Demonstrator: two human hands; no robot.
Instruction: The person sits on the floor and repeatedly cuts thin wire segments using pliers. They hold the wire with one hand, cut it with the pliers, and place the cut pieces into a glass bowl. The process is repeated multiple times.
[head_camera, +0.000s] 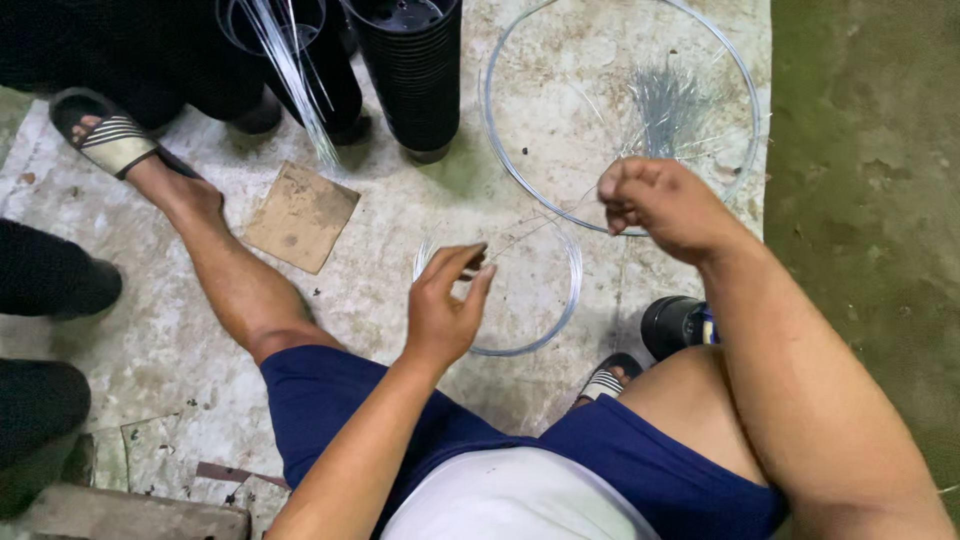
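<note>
A: Item one — small wire ring (560, 300), lying on the floor (150, 350) between the knees?

B: Lifted at its near edge. Left hand (445, 300) pinches the rim, grip closed on the ring, steadying it.

A: Item two — right hand (665, 205)?

B: Fist clamped on a thin wire strand (540, 228), drawn taut toward the ring, likely to keep tension.

A: Stock nearby?

B: Large wire hoop (745, 90) flat on the floor, loose wire bundle (668, 100) inside; stacked black pots (410, 70) beyond — all within reach.
</note>
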